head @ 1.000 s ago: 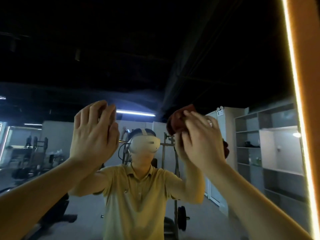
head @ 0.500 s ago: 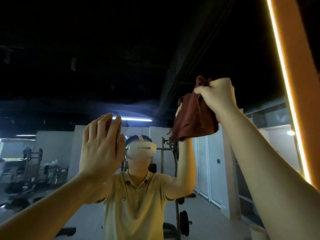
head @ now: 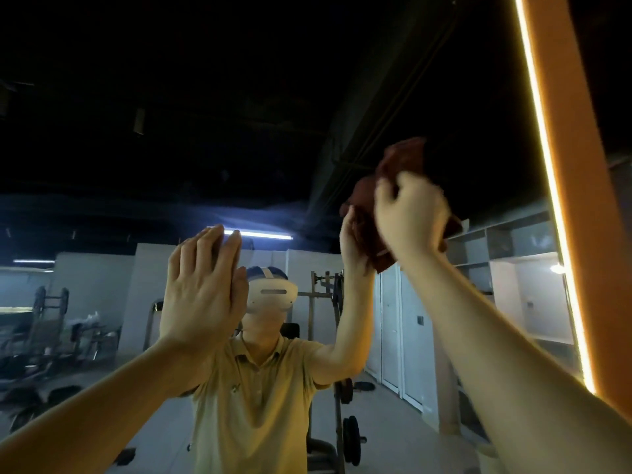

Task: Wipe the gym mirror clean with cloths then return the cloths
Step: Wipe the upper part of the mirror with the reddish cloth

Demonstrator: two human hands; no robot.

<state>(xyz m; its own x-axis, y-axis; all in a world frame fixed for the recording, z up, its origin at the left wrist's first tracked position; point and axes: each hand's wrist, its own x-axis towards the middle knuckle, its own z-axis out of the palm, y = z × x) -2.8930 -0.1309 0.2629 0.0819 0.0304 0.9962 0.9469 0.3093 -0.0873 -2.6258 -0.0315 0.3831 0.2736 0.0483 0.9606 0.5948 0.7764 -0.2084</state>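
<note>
Mirror point(head: 239, 131), L grip point(head: 201, 295) flat, R grip point(head: 410, 220) clutching cloth point(head: 403, 159)

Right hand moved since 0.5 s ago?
Yes. The right hand, gripping the red cloth, has dropped toward the level of the reflected ceiling light and edged slightly left, away from the lit mirror edge.

Your cloth point(head: 403, 162) is soft, matt, crumpled dark-red fabric. The mirror point(head: 239, 148) before you is smooth, glossy glass; its orange frame point(head: 581, 200) looks smooth, matt.
</note>
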